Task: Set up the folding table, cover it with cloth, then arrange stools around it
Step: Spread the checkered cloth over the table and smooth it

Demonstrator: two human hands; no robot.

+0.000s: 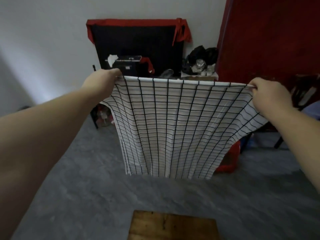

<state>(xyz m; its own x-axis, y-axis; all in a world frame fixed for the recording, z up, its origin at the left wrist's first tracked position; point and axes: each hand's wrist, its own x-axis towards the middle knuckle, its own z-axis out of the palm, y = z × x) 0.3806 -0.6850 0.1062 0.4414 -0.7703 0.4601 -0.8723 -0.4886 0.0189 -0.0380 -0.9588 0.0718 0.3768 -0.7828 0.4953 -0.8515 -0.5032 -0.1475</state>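
In the head view, the left hand [107,75] pinches one top corner of the checked cloth [173,127] at about 10 o'clock. The right hand [270,94] grips the other top corner at about 2 o'clock, fingers curled round the hem. The held hem is stretched taut between them, running roughly from 9 to 3 o'clock, with the left end a little higher in frame. The rest of the cloth hangs down from it, clear of the grey floor [78,179].

The wooden tabletop [173,226] shows only as a brown slab at 6 o'clock, below the cloth's free lower edge and closer to the person than the cloth. Its far edge lies nearly parallel to the hem. The cloth is thus held out beyond the tabletop, not over it. Judging from this, covering it calls for bringing both hands back and down towards 6 o'clock together, keeping the hem square to that edge. Neither hand looks clearly nearer the tabletop.
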